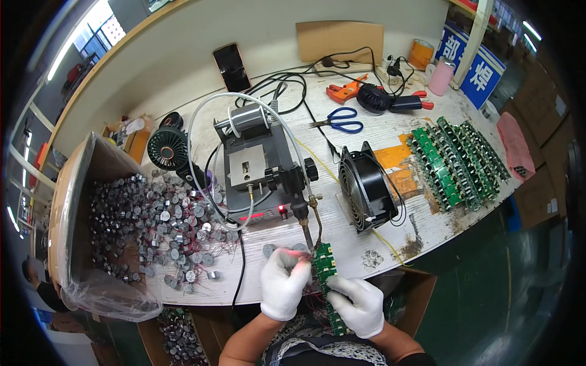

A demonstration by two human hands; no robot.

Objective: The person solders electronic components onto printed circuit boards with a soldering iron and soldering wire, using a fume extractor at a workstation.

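Observation:
A long green circuit board strip slants down from beneath the soldering iron tip. My right hand, in a white glove, grips the strip along its right edge. On the other side, my left hand is gloved too, with thumb and fingertips bare and pinched together beside the strip's upper end. What they pinch is too small to make out. Small round grey metal parts lie by the left fingertips, and thin red wires show under the strip. The iron belongs to a grey soldering machine with a solder wire spool.
Left, a plastic-lined box spills many round parts with red wires onto the table. A black fan stands right of the machine, before stacked green boards. Behind are blue scissors, orange-handled pliers and a phone.

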